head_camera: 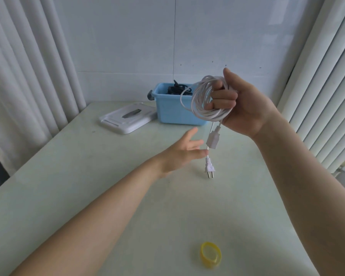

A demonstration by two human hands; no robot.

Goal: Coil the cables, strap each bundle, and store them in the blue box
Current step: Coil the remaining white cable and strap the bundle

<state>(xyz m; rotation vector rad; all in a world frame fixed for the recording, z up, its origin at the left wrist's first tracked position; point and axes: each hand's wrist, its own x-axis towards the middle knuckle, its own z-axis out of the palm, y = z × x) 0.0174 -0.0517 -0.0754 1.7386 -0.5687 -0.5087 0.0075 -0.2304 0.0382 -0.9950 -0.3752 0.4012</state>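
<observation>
Cable coil [205, 108] in right hand [245, 108], plugs [210, 168] dangling

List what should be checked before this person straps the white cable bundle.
1. Coil held securely: the right hand grips the white cable coil. Ok.
2. Loose ends gathered: the plug and the connector hang below the coil. Not ok.
3. Other hand free: the left hand is open beside the hanging cord. Ok.
4. Strap ready: the yellow strap lies on the table, close to the person. Ok.
5. Box open: the lid lies beside the blue box. Ok.
6. Room in the box: dark cables lie inside. Cannot tell.
</observation>
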